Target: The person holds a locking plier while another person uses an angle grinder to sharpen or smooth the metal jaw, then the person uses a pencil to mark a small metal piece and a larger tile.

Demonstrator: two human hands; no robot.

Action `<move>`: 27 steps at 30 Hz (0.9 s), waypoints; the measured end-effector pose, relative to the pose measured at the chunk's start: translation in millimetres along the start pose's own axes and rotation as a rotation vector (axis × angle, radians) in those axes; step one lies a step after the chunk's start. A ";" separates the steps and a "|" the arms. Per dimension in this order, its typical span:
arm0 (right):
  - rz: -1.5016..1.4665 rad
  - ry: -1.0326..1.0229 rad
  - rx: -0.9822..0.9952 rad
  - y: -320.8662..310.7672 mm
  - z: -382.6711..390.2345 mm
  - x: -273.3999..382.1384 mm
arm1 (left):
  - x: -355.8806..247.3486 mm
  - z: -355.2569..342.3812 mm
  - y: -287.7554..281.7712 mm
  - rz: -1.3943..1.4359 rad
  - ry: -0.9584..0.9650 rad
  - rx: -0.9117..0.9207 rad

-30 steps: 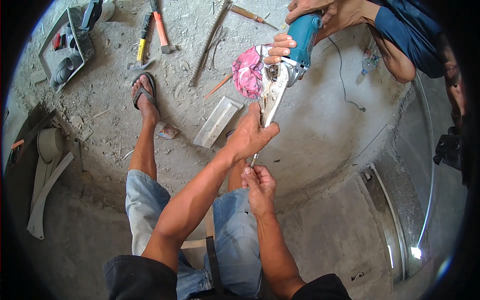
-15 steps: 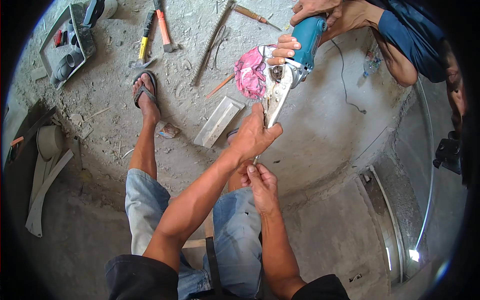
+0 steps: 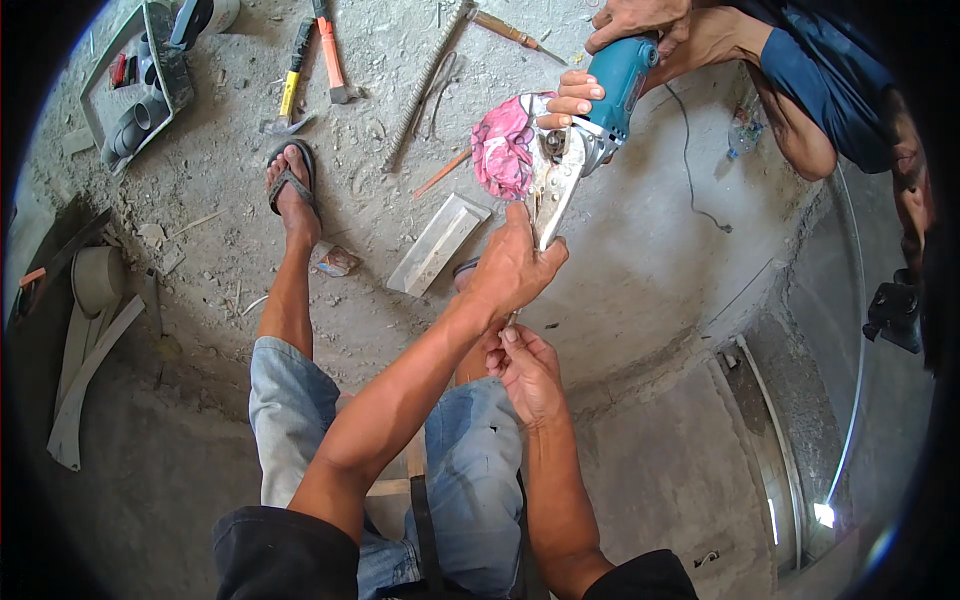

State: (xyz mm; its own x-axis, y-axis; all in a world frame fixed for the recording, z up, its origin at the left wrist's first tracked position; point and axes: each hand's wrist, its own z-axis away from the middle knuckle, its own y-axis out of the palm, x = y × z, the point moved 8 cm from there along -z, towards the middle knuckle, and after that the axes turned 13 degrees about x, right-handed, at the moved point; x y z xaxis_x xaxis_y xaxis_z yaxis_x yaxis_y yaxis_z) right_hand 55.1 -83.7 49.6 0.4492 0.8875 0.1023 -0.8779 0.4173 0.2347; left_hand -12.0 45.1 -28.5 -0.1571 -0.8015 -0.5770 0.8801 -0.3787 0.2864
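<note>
Silver locking pliers reach up to the gear-head end of a teal angle grinder. My left hand is wrapped round their handles. Just below, my right hand pinches at the thin adjusting screw at the handle end; its fingertips partly hide that end. Another person's hands steady the grinder body, one on top and one with fingers under its head. Beside the grinder head lies a bunched pink cloth. How the plier jaws meet the spindle is hard to make out.
On the dusty floor are a claw hammer, an orange-handled hammer, a screwdriver, a trowel-like float and a tray of grey pipe fittings. The grinder's cord trails right. My sandalled foot stands at left.
My right hand has shifted slightly, its fingers a little looser near the screw end. My left hand keeps its grip, and the grinder has barely moved.
</note>
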 end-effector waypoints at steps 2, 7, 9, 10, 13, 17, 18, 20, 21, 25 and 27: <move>0.029 0.009 0.011 -3.2 -2.8 -2.5 | -2.5 0.1 -2.8 -0.014 0.017 0.002; 0.050 0.005 -0.011 -3.0 -5.0 -4.9 | -2.2 -1.8 -7.0 0.023 0.006 -0.005; -0.004 -0.020 0.016 1.3 -3.6 -4.1 | -3.2 -1.4 -8.7 0.028 0.010 -0.011; -0.004 -0.021 0.015 3.2 -3.3 -4.3 | -3.6 -1.2 -9.7 0.019 0.004 -0.014; 0.017 -0.009 -0.056 5.2 -3.0 -5.3 | -4.0 -0.2 -11.7 0.003 -0.012 -0.011; 0.050 -0.006 -0.022 12.9 -6.8 -4.8 | -1.2 -1.3 -14.5 0.002 -0.036 0.010; 0.087 0.026 0.003 13.6 -8.2 -7.2 | -1.4 -1.0 -14.4 0.001 -0.036 0.010; 0.122 0.014 -0.009 10.2 -9.5 -5.8 | -3.6 -0.5 -14.6 -0.016 -0.025 -0.006; 0.157 0.002 -0.021 8.8 -10.3 -4.5 | -4.2 -0.9 -14.5 -0.017 -0.025 -0.007; 0.240 0.010 -0.047 7.2 -13.6 -5.4 | -0.4 -3.6 -15.7 -0.057 -0.065 -0.013; 0.186 0.017 -0.055 4.1 -15.2 -8.3 | -2.8 -3.6 -17.0 -0.055 -0.063 -0.006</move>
State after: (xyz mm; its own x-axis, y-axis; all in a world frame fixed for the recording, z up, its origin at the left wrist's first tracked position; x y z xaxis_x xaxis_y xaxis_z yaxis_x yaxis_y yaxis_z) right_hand 45.3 -86.4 35.1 0.2758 0.9534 0.1225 -0.9535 0.2552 0.1601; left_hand -24.9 55.4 -34.5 -0.2328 -0.8069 -0.5428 0.8718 -0.4205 0.2511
